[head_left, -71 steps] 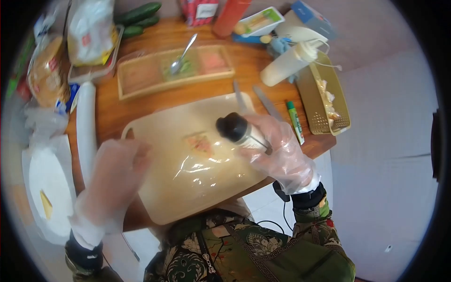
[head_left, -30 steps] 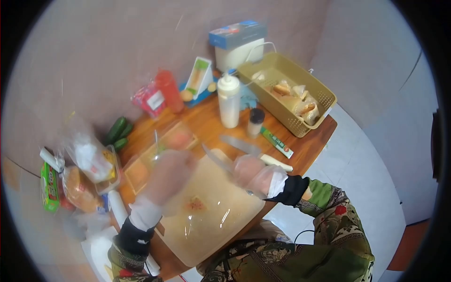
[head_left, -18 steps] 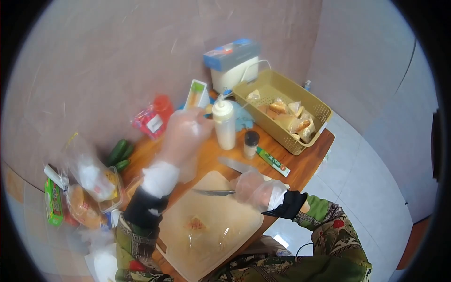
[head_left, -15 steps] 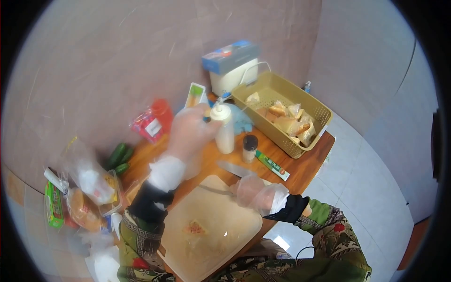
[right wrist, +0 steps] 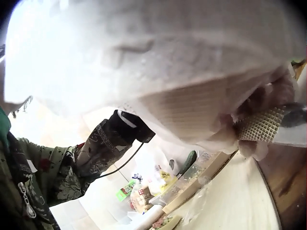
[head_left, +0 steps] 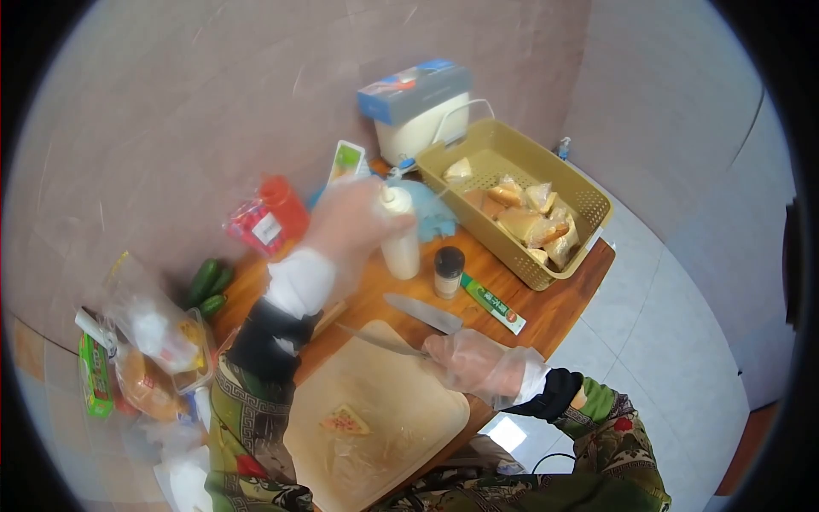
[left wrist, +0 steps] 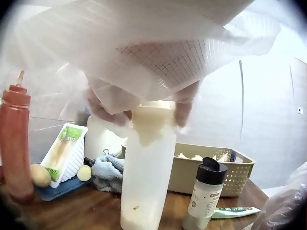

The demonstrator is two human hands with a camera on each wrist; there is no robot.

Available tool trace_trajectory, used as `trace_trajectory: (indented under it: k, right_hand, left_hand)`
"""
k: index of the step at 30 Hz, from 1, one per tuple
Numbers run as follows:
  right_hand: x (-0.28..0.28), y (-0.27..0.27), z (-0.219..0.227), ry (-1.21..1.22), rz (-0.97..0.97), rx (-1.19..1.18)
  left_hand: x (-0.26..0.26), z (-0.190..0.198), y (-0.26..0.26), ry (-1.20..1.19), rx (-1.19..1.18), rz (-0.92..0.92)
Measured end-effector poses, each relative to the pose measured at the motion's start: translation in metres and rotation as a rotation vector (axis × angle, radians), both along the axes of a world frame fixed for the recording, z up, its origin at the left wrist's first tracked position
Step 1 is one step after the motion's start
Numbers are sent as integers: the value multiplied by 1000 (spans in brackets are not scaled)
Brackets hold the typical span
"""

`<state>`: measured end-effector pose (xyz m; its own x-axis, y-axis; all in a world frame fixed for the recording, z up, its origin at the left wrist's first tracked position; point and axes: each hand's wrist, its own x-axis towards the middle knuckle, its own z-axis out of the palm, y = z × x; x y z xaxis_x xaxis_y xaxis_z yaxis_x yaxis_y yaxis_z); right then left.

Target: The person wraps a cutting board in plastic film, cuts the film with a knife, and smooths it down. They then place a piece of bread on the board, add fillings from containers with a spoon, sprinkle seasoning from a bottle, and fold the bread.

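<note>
In plastic gloves, both my hands are over the table. My left hand [head_left: 348, 213] grips a white squeeze bottle [left wrist: 147, 177] at its cap; the bottle stands upright, mostly see-through with pale sauce inside its neck and bottom. My right hand [head_left: 482, 363] holds a knife [head_left: 380, 341] by its cross-hatched handle [right wrist: 261, 125], the blade reaching left above the cutting board's far edge. On the cream cutting board [head_left: 401, 392] lies a triangular piece of bread [head_left: 345, 420] with diced pink and green topping. A second knife [head_left: 422, 314] lies just beyond my right hand.
A black-capped shaker [head_left: 449, 275] and a green tube [head_left: 495, 305] stand and lie right of the bottle. Behind them sits a tan basket [head_left: 503, 243] of wrapped bread. A red squeeze bottle [head_left: 283, 205], cucumbers [head_left: 207, 286] and bagged bread [head_left: 147, 380] line the left and back.
My right hand has set the shaker down on the table and taken a knife. My left hand has gone from the board's left side up to the squeeze bottle. The view has tilted up.
</note>
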<state>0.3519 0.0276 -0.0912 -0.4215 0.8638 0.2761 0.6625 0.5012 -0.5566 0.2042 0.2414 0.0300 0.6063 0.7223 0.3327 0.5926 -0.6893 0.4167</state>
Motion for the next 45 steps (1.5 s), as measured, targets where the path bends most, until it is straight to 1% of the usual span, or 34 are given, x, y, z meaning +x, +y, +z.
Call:
trace_trajectory:
  k: [2,8,11,12,13,14,15,17,18,19,20,21,22,23,24,25,27,28,29,31,32,34,35,37,38,39,41,42,43,44,45]
  right_hand:
    - [2,-2,1,-1,7,32]
    - [5,-8,2,62,-12,85]
    - [5,-11,-4,92,-30,97]
    - [6,-12,-3,88,-30,53]
    - [6,-13,-1,84,-29,10]
    - [5,-14,0,84,-28,20]
    - [5,-15,2,98,-43,0]
    - [6,-17,5,111,-57,-18]
    - [7,-18,6,134,-83,-63]
    - [8,-18,8,157,-107,-110]
    - [8,-20,12,157,-98,-104]
    - [8,-22,17,193,-150,-75]
    - [8,-23,23,232,-199,-46]
    - [11,-25,27,235,-177,-36]
    - [14,-28,31,209,-233,-23]
    - [16,-29,37,188,-285,-9]
    - [10,-31,59,419,-285,-34]
    - [11,-31,71,379,-274,2]
    - [2,-30,77,414,-264,122]
    - [-11,-31,94,459,-233,172]
    - [-19,-31,99,464,-219,160]
    - [-32,-32,105,459,-150,260]
    - [-39,-32,106,459,-141,247]
    - [-50,-33,109,329,-94,353]
    - [-56,-34,113,326,-84,344]
    - [-62,-36,120,320,-48,309]
    - [-68,-37,125,313,-9,268]
    - [-70,-38,125,256,5,287]
    - [-72,-39,126,198,19,307]
    - [-74,-41,128,196,22,299]
    - [-77,-43,130,196,10,265]
  left_hand:
    - [1,2,1,35,4,-19]
    - [-3,-2,5,-10,-12,-39]
    - [-2,10,-2,10,17,-63]
    - [0,15,-6,10,26,-63]
    - [2,21,-12,-166,-210,-35]
    - [3,27,-17,-343,-443,-8]
    - [0,33,-20,-344,-436,-9]
    - [-5,46,-29,-506,-562,-121]
    - [-12,56,-33,-506,-556,-119]
    - [-21,70,-40,-453,-624,-68]
    - [-31,79,-44,-401,-689,-13]
    - [-43,74,-42,-405,-677,-3]
    - [-59,64,-37,-569,-790,-35]
    - [-71,60,-40,-734,-894,-67]
    - [-84,57,-48,-793,-870,-32]
    - [-93,53,-57,-796,-844,-10]
    - [-116,42,-70,-1061,-975,40]
    - [-129,41,-79,-1041,-1002,-34]
    - [-145,34,-106,-1153,-989,-11]
    - [-156,30,-130,-1230,-1007,24]
    - [-165,24,-138,-1235,-1003,44]
    - [-185,5,-151,-1332,-1066,-9]
    - [-196,-3,-158,-1340,-1066,6]
    - [-218,-15,-171,-1296,-1102,-169]
    - [-226,-21,-176,-1238,-1068,-148]
    - [-225,-21,-184,-1249,-1069,-137]
    - [-219,-16,-197,-1349,-942,120]
    - [-224,-21,-200,-1354,-946,129]
    - [-232,-28,-200,-1442,-975,153]
    - [-240,-34,-200,-1530,-1003,178]
    - [-249,-40,-200,-1536,-1008,186]
